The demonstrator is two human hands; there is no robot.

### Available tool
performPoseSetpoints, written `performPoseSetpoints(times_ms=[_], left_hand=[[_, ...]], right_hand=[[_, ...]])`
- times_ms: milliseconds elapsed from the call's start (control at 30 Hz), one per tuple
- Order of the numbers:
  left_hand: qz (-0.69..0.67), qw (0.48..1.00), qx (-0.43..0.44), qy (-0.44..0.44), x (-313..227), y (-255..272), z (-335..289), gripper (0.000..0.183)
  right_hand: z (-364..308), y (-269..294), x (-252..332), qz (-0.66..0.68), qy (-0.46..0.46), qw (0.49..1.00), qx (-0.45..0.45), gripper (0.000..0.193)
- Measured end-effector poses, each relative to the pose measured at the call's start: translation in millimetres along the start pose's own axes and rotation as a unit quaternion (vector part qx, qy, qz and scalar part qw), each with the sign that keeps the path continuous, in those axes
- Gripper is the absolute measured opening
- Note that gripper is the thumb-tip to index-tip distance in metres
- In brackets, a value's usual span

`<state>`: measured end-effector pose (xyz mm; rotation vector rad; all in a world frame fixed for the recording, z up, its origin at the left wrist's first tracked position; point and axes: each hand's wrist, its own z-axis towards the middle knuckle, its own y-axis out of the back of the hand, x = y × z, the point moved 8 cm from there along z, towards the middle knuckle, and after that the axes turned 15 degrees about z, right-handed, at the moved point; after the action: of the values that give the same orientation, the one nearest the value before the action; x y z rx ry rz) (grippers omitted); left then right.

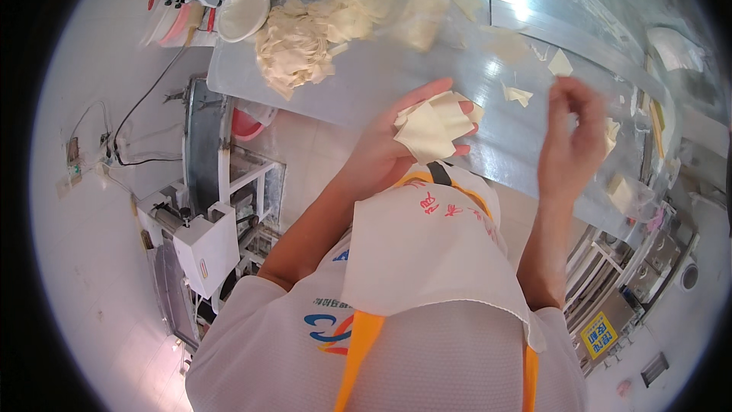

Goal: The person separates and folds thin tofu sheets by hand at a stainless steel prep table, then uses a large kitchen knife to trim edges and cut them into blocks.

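Observation:
A small stack of pale square dough wrappers (428, 128) rests across the palm and fingers of my left hand (381, 133), in front of the table's near edge. My left thumb lies along the stack's far side, and fingertips show past its right edge. Over the right part of the metal table, my right hand (573, 118) is bent at the fingers and smeared by motion. Just beyond its fingertips is a single dough wrapper (560, 63); whether they touch it I cannot tell. A crumpled dough piece (518, 95) lies to the left of that hand.
The metal table (358, 95) carries a large heap of dough sheets (296, 47) at left, beside a white bowl (244, 12). A long metal strip (564, 29) crosses its far right. A clear plastic bag (631, 195) sits at the right corner. A white machine (204, 248) stands lower left.

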<state>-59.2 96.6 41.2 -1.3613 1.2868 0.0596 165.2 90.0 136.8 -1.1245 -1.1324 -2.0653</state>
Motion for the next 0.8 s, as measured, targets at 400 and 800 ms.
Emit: performPoseSetpoints(times_ms=[400, 800], left_hand=[[0.507, 0.849, -0.084, 0.121, 6, 44, -7, 0.066], [0.57, 0.793, -0.132, 0.171, -13, 42, -20, 0.056]], right_hand=[[-124, -126, -83, 0.447, -0.446, 0.74, 0.232, 0.028], [-136, -152, -87, 0.545, -0.431, 0.667, 0.268, 0.032]])
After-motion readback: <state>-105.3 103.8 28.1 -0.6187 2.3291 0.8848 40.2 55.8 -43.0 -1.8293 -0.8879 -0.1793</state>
